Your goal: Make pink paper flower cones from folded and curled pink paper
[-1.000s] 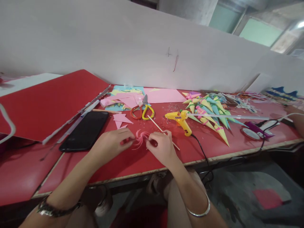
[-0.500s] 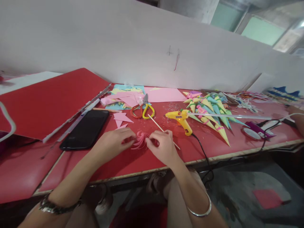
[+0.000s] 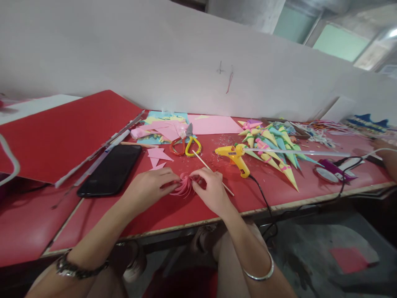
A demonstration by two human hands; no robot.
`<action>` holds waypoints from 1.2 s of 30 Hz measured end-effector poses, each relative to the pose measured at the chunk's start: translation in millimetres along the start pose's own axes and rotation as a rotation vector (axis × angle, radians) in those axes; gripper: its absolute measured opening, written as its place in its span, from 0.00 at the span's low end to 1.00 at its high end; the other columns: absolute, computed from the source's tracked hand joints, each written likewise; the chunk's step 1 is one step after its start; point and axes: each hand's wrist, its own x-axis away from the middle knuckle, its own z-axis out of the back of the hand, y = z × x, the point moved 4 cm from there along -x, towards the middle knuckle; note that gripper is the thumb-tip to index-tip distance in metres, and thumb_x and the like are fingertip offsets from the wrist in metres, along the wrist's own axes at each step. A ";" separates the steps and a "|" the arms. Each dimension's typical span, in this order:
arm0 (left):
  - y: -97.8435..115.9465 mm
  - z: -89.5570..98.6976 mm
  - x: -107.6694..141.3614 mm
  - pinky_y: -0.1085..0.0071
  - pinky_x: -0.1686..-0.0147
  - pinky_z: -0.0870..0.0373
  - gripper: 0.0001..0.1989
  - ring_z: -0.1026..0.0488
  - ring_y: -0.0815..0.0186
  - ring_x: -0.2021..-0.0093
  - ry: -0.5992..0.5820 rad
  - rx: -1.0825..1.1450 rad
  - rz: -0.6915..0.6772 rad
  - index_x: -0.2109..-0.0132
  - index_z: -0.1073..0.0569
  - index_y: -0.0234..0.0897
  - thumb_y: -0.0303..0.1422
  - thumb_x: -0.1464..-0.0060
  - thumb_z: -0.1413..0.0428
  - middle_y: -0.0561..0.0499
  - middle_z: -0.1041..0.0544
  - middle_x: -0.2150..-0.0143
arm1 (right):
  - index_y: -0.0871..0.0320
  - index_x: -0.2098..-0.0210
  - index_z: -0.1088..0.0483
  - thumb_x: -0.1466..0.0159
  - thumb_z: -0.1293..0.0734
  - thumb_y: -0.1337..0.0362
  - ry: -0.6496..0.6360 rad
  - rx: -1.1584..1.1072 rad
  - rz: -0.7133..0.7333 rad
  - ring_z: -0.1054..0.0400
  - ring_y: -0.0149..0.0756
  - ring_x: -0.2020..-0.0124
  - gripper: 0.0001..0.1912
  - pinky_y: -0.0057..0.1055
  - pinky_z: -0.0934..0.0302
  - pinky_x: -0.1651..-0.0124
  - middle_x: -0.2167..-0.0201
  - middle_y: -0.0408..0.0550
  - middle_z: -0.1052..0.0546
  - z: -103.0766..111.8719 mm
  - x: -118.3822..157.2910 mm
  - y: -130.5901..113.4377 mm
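Note:
Between my two hands, a pink fringed paper flower [image 3: 183,187] with curled strips lies low over the red tabletop. My left hand [image 3: 155,182] pinches its left side, fingertips pressed together at the strips. On its other side my right hand [image 3: 209,187] pinches the strips near the flower's middle with thumb and forefinger. A thin wooden stick [image 3: 203,161] runs slantwise behind and under my right hand. Just beyond the flower rest scissors [image 3: 186,145] with one red and one yellow handle. A yellow glue gun [image 3: 234,155] with a long clear glue stick lies to the right.
A black phone [image 3: 110,170] lies at the left, beside a large red sheet [image 3: 68,132]. Pink paper pieces [image 3: 159,155] sit near the scissors. Several yellow and blue paper cones [image 3: 279,142] are piled at the right, before a purple box [image 3: 338,170]. Another person's hand [image 3: 386,151] shows at the right edge.
My right thumb and forefinger have closed in on the flower's strips, and the curled strips are gathered more tightly. My left hand has shifted slightly right.

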 end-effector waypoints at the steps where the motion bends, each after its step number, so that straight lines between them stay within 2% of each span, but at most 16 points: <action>1: 1.4 1.1 0.6 0.75 0.73 0.37 0.15 0.27 0.68 0.70 0.029 -0.047 -0.043 0.66 0.27 0.39 0.34 0.40 0.57 0.53 0.24 0.68 | 0.55 0.64 0.30 0.42 0.36 0.71 0.018 -0.026 0.024 0.32 0.34 0.64 0.07 0.37 0.48 0.53 0.66 0.43 0.26 1.8 0.2 -1.7; 6: 10.7 9.1 5.3 0.73 0.75 0.39 0.17 0.31 0.68 0.76 0.194 -0.304 -0.243 0.65 0.27 0.39 0.29 0.39 0.60 0.53 0.25 0.72 | 0.57 0.64 0.30 0.40 0.38 0.72 0.057 -0.180 0.180 0.34 0.34 0.60 0.08 0.30 0.42 0.55 0.65 0.46 0.28 8.3 0.7 -6.4; 10: 16.0 13.4 7.2 0.73 0.75 0.39 0.15 0.32 0.68 0.76 0.256 -0.374 -0.304 0.64 0.28 0.38 0.25 0.40 0.59 0.53 0.25 0.72 | 0.57 0.65 0.30 0.39 0.39 0.71 0.075 -0.184 0.182 0.34 0.34 0.61 0.07 0.30 0.41 0.56 0.66 0.46 0.28 10.3 2.0 -2.6; 19: 17.8 16.6 7.0 0.73 0.76 0.38 0.15 0.32 0.68 0.77 0.276 -0.346 -0.334 0.64 0.29 0.39 0.26 0.39 0.59 0.53 0.25 0.71 | 0.55 0.64 0.29 0.42 0.37 0.71 0.139 -0.039 0.255 0.36 0.36 0.59 0.09 0.33 0.40 0.54 0.65 0.47 0.31 9.9 3.8 -3.9; 27: 17.1 19.3 6.1 0.75 0.71 0.35 0.17 0.29 0.71 0.74 0.315 -0.268 -0.305 0.66 0.27 0.38 0.29 0.38 0.60 0.54 0.23 0.70 | 0.57 0.67 0.30 0.40 0.39 0.72 0.112 -0.172 0.342 0.34 0.33 0.65 0.07 0.29 0.39 0.60 0.69 0.46 0.29 11.7 5.7 -12.6; 36: 11.3 17.8 6.7 0.75 0.68 0.32 0.20 0.25 0.70 0.70 0.248 -0.114 -0.191 0.65 0.25 0.41 0.35 0.37 0.61 0.53 0.21 0.69 | 0.55 0.69 0.30 0.39 0.39 0.71 0.114 -0.205 0.349 0.33 0.33 0.64 0.08 0.30 0.38 0.59 0.70 0.45 0.28 14.2 7.5 -16.9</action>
